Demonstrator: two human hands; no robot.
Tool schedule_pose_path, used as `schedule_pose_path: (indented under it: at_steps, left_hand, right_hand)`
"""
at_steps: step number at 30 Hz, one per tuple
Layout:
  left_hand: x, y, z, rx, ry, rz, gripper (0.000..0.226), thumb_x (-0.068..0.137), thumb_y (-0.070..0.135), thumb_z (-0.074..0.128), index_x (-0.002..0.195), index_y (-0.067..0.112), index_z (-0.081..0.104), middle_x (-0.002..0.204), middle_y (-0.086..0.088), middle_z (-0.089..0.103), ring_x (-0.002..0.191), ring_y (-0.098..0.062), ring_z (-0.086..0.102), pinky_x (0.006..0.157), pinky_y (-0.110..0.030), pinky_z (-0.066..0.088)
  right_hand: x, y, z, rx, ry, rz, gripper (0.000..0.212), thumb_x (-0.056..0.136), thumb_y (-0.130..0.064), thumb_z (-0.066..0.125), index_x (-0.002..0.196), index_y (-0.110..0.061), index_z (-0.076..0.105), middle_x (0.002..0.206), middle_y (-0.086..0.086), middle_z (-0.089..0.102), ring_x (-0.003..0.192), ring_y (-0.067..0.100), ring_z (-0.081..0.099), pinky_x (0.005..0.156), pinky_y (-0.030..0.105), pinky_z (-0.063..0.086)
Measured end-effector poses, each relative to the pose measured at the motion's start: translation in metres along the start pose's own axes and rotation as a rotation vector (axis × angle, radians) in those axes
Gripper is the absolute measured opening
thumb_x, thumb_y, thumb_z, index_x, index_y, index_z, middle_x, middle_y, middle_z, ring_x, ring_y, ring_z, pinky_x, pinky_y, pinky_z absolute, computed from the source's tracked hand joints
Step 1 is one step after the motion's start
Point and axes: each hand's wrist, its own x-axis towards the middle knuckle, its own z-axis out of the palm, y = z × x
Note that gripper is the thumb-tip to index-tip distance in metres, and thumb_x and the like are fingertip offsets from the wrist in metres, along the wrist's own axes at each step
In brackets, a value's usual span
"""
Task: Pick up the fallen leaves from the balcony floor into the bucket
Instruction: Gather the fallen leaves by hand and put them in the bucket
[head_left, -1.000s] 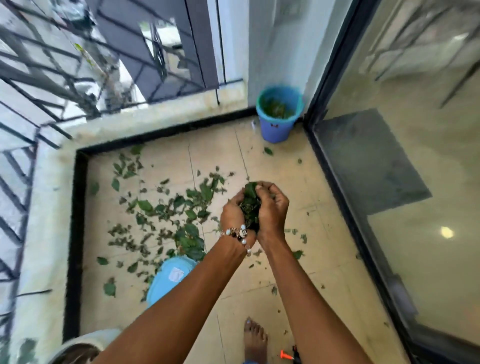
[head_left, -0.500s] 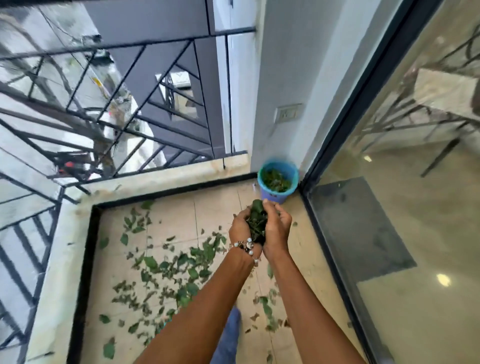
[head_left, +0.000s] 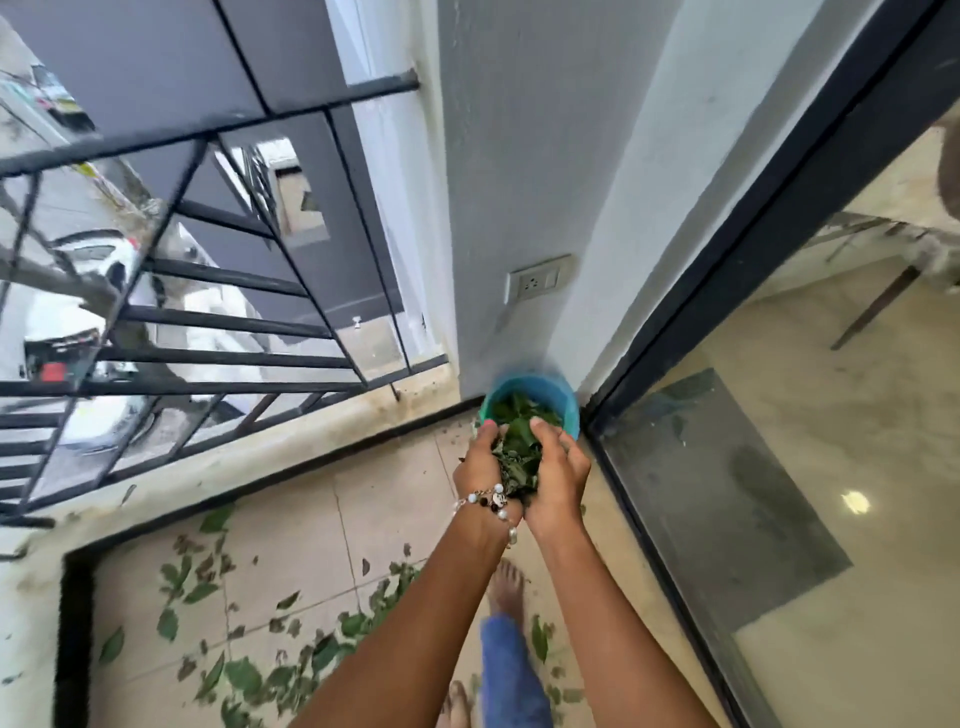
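Cupping a clump of leaves (head_left: 514, 457) between them, left hand (head_left: 480, 467) and right hand (head_left: 558, 475) hover just before the bucket (head_left: 569, 402), fingers curled round the load; bucket directly ahead, against the wall.

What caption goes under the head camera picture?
Both hands, left hand and right hand, cup a bundle of leaves over the blue bucket.

Glossy blue plastic bucket (head_left: 570, 402), matt black metal railing (head_left: 208, 358), smooth beige floor tiles (head_left: 395, 499), shiny glass door (head_left: 779, 467).
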Motion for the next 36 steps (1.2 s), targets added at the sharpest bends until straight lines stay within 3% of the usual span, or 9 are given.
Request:
schedule_pose_path:
  at_steps: [2, 7, 10, 16, 23, 25, 29, 33, 36]
  left_hand:
    - [0.043, 0.001, 0.015, -0.016, 0.021, -0.004, 0.016, 0.082, 0.025, 0.07, 0.074, 0.012, 0.075, 0.099, -0.018, 0.071, 0.089, -0.034, 0.069, 0.09, -0.051, 0.054]
    - [0.185, -0.018, 0.037, 0.05, 0.036, -0.088, 0.065, 0.064, 0.038, 0.076, 0.118, 0.005, 0.066, 0.117, -0.02, 0.067, 0.105, -0.038, 0.066, 0.094, -0.055, 0.05]
    - [0.275, -0.04, 0.039, 0.08, 0.009, -0.13, 0.077, 0.057, 0.044, 0.08, 0.123, 0.008, 0.064, 0.12, -0.019, 0.066, 0.11, -0.036, 0.064, 0.099, -0.054, 0.048]
    - [0.354, -0.055, 0.048, 0.154, -0.022, -0.187, 0.056, 0.091, 0.059, 0.049, 0.115, 0.012, 0.067, 0.117, -0.015, 0.068, 0.111, -0.031, 0.064, 0.102, -0.047, 0.047]
    - [0.353, -0.049, 0.051, 0.308, 0.061, -0.273, 0.074, 0.093, 0.068, 0.031, 0.145, 0.016, 0.04, 0.146, -0.009, 0.045, 0.134, -0.025, 0.042, 0.091, -0.034, 0.035]
    - [0.339, -0.041, 0.055, 0.28, 0.067, -0.265, 0.072, 0.096, 0.065, 0.029, 0.148, 0.015, 0.034, 0.153, -0.009, 0.036, 0.141, -0.026, 0.033, 0.103, -0.036, 0.032]
    - [0.301, -0.024, 0.045, 0.265, 0.039, -0.228, 0.072, 0.097, 0.062, 0.027, 0.152, 0.015, 0.026, 0.158, -0.007, 0.026, 0.145, -0.022, 0.026, 0.116, -0.039, 0.022]
    - [0.268, -0.015, 0.023, 0.254, 0.019, -0.159, 0.065, 0.096, 0.059, 0.038, 0.145, 0.017, 0.039, 0.142, -0.005, 0.045, 0.124, -0.018, 0.048, 0.1, -0.037, 0.038]
    - [0.217, 0.001, -0.014, 0.302, -0.023, -0.113, 0.052, 0.096, 0.054, 0.044, 0.132, 0.018, 0.051, 0.125, -0.004, 0.057, 0.116, -0.022, 0.054, 0.097, -0.039, 0.041]
  right_hand:
    - [0.043, 0.006, 0.006, 0.075, 0.069, 0.039, 0.01, 0.087, -0.006, 0.065, 0.095, 0.0, 0.065, 0.09, 0.021, 0.067, 0.079, 0.032, 0.066, 0.066, 0.036, 0.059]
    - [0.177, 0.052, 0.005, 0.117, 0.178, 0.11, 0.009, 0.088, 0.001, 0.058, 0.096, -0.005, 0.06, 0.09, 0.018, 0.065, 0.073, 0.029, 0.065, 0.055, 0.031, 0.056]
    - [0.263, 0.089, -0.009, 0.108, 0.236, 0.158, 0.016, 0.087, 0.0, 0.056, 0.088, -0.012, 0.067, 0.099, 0.015, 0.07, 0.088, 0.033, 0.067, 0.073, 0.04, 0.059]
    - [0.361, 0.135, -0.035, -0.018, 0.311, 0.331, 0.037, 0.082, -0.022, 0.067, 0.119, -0.016, 0.065, 0.114, 0.011, 0.069, 0.099, 0.029, 0.067, 0.073, 0.036, 0.056]
    - [0.377, 0.134, -0.055, -0.063, 0.356, 0.399, 0.058, 0.094, -0.045, 0.057, 0.141, -0.014, 0.045, 0.144, 0.007, 0.045, 0.134, 0.024, 0.041, 0.108, 0.034, 0.033]
    - [0.372, 0.129, -0.055, -0.064, 0.36, 0.396, 0.061, 0.093, -0.045, 0.058, 0.142, -0.012, 0.043, 0.148, 0.009, 0.041, 0.137, 0.024, 0.038, 0.113, 0.036, 0.03]
    - [0.342, 0.113, -0.047, -0.07, 0.344, 0.365, 0.061, 0.094, -0.043, 0.058, 0.142, -0.007, 0.044, 0.146, 0.011, 0.043, 0.136, 0.024, 0.039, 0.114, 0.036, 0.033]
    - [0.31, 0.107, -0.04, -0.082, 0.268, 0.34, 0.059, 0.096, -0.042, 0.056, 0.139, -0.003, 0.046, 0.121, 0.006, 0.055, 0.109, 0.018, 0.054, 0.091, 0.028, 0.044]
    - [0.254, 0.103, -0.028, -0.122, 0.177, 0.31, 0.057, 0.098, -0.041, 0.052, 0.136, 0.001, 0.048, 0.137, 0.014, 0.051, 0.129, 0.025, 0.047, 0.101, 0.032, 0.04]
